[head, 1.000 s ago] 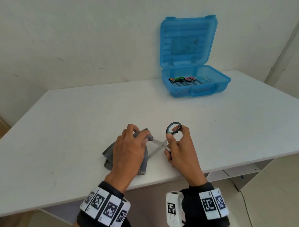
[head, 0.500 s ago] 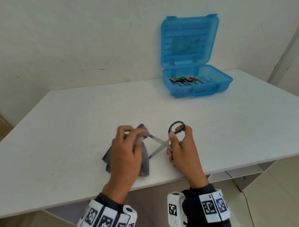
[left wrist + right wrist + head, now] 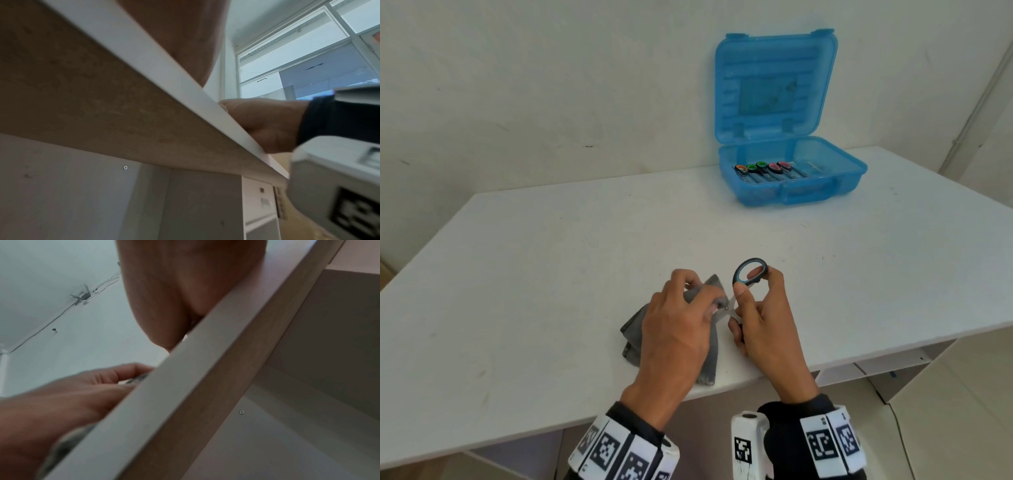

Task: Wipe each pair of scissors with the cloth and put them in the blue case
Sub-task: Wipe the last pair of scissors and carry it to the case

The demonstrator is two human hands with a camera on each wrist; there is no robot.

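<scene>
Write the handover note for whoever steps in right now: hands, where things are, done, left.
Left hand: grips the grey cloth, pinching it around the blades near the pivot.
Right hand: holds the black-handled scissors by the handles, blades open, at the table's near edge.
Blue case: open at the far right of the table, lid up, with scissors with orange, green and pink handle loops inside; the count is unclear.
Done: those scissors are stowed.
Left: finish wiping this pair and put it in the case. No other loose scissors are in view.
</scene>
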